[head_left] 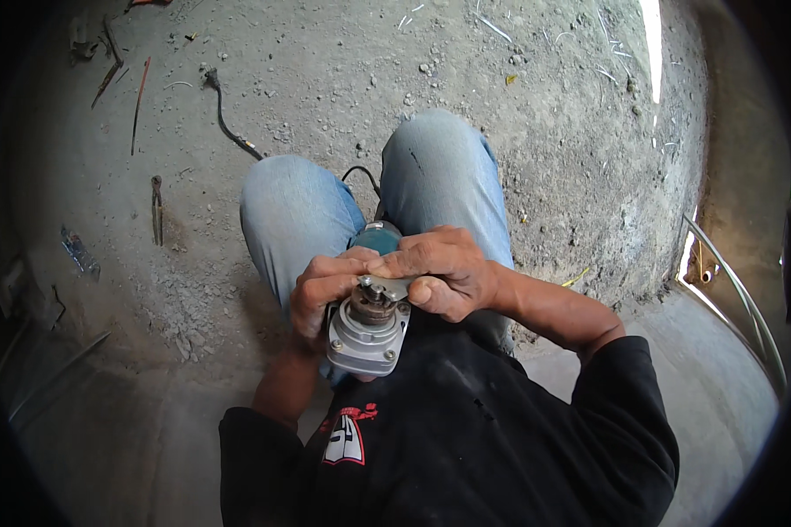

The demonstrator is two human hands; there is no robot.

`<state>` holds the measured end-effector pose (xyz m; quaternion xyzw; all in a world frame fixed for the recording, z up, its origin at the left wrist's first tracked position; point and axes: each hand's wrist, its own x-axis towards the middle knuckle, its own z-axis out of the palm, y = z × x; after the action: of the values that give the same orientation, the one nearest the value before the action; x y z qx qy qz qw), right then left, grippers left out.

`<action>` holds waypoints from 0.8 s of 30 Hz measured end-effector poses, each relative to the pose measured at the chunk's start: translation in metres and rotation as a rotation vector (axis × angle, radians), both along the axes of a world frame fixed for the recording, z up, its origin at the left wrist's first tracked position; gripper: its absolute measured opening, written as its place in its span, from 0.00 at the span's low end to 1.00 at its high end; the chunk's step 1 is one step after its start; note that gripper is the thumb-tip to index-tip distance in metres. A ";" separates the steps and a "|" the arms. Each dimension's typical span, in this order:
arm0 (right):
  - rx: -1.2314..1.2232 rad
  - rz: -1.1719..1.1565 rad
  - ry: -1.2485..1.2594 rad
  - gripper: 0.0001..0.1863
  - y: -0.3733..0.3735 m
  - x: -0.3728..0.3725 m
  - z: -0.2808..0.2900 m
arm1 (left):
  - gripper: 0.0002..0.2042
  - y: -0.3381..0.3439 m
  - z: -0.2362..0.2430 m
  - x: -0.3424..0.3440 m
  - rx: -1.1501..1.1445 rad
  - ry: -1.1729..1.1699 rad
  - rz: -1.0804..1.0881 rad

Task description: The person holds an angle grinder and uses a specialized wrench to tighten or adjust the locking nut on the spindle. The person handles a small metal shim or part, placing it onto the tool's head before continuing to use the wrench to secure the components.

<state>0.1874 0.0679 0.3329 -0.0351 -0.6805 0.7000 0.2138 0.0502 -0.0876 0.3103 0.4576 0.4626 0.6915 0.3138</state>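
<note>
I hold an angle grinder upturned between my knees, its silver gear head (366, 342) toward my body and its teal housing (378, 238) pointing away. My left hand (323, 290) is closed round the grinder, fingertips up by the spindle. My right hand (444, 272) pinches a flat grey metal piece (393, 287), which looks like a spanner, lying across the top of the spindle fitting (371, 307). The two hands meet over the fitting. The underside of the grinder is hidden by the hands and my shirt.
A black cable with a plug (221, 110) lies on the dusty concrete floor (571, 158). Pliers (157, 209) lie at the left, among rods (134, 119), scraps and rubble. At the right are a concrete edge and pale bent pipes or strips (738, 290). I sit on a grey ledge (694, 369).
</note>
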 end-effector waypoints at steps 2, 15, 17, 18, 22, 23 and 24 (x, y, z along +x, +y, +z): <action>0.039 -0.016 0.013 0.18 0.001 -0.003 0.002 | 0.31 -0.002 0.003 -0.002 -0.021 -0.013 0.004; -0.173 -0.086 -0.336 0.26 0.014 0.006 0.057 | 0.31 -0.005 0.012 -0.004 -0.024 0.141 -0.008; -0.406 0.070 -0.500 0.24 0.016 0.000 0.068 | 0.32 -0.006 0.012 -0.004 -0.052 0.187 -0.006; -0.543 0.150 -0.667 0.23 0.023 -0.004 0.076 | 0.33 -0.004 0.013 -0.003 -0.042 0.158 -0.006; -0.730 0.178 -0.651 0.21 0.024 -0.007 0.081 | 0.35 -0.007 0.008 -0.003 -0.034 0.144 0.004; -0.746 0.203 -0.660 0.20 0.022 -0.007 0.080 | 0.36 -0.009 0.007 -0.004 -0.038 0.149 0.008; -0.762 0.229 -0.669 0.19 0.021 -0.007 0.080 | 0.37 -0.010 0.004 -0.005 -0.046 0.135 -0.036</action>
<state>0.1803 0.0887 0.4126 -0.2575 -0.4080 0.8675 -0.1214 0.0448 -0.0974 0.3147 0.5041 0.4899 0.6426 0.3049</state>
